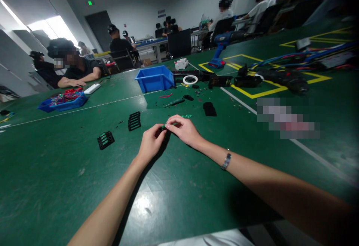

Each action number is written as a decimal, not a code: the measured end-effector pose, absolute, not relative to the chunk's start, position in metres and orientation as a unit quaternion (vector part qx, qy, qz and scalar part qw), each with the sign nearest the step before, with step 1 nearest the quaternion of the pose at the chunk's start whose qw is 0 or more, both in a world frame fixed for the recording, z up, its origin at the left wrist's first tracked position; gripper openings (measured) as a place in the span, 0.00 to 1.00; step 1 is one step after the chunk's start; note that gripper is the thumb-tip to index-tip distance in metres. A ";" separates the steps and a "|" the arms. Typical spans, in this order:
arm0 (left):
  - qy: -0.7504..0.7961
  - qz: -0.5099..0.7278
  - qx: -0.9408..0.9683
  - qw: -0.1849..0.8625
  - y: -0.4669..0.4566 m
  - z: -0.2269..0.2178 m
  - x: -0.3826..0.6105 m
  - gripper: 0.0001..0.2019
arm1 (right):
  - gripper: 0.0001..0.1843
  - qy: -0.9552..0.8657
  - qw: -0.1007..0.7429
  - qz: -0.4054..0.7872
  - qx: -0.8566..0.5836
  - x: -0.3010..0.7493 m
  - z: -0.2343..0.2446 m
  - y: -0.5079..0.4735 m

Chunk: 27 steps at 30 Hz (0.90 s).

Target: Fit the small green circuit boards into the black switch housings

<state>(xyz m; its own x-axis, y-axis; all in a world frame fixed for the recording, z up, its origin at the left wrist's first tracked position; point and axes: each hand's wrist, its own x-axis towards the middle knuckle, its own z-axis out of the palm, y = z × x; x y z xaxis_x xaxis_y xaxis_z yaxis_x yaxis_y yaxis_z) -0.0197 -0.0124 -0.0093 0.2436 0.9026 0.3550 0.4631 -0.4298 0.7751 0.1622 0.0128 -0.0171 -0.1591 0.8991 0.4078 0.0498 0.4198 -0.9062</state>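
Above the green table, my left hand (151, 141) and my right hand (183, 129) meet with fingertips pinched on a small green part (163, 127). Most of that part is hidden by the fingers, so its exact kind does not show. To the left lies a black holder (110, 140) with several green pieces (104, 138) in its slots. Farther back is a black slotted frame (134, 121). Just behind my right hand are some small green pieces (186, 116). A flat black part (209, 108) rests to the right of them.
A green-handled screwdriver (174, 102), a white tape ring (190, 80) and a blue bin (155, 79) lie ahead. A blue cordless drill (220, 49) stands behind, with cables (308, 57) at the right. Across the table at left, a person (86, 68) sits near blue trays (70, 104).
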 end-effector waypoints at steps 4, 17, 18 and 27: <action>0.458 0.417 0.728 0.295 -0.011 -0.010 -0.020 0.12 | 0.10 -0.619 0.538 0.432 -0.377 0.161 -0.017 0.013; 0.447 0.453 0.678 0.368 -0.010 -0.010 -0.019 0.12 | 0.10 -0.646 0.484 0.436 -0.398 0.159 -0.022 0.013; 0.449 0.461 0.669 0.373 -0.009 -0.010 -0.019 0.12 | 0.10 -0.661 0.476 0.425 -0.395 0.159 -0.020 0.011; 0.469 0.522 0.599 0.385 0.000 -0.014 -0.025 0.15 | 0.08 -0.857 0.301 0.290 -0.302 0.172 0.000 -0.011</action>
<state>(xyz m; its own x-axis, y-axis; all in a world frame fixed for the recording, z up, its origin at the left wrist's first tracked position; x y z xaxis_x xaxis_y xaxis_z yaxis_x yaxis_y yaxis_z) -0.0248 -0.0004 -0.0144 0.0142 0.9642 0.2650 0.1598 -0.2638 0.9513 0.1719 -0.0107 -0.0002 -0.6364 0.6924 0.3398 0.3435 0.6489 -0.6790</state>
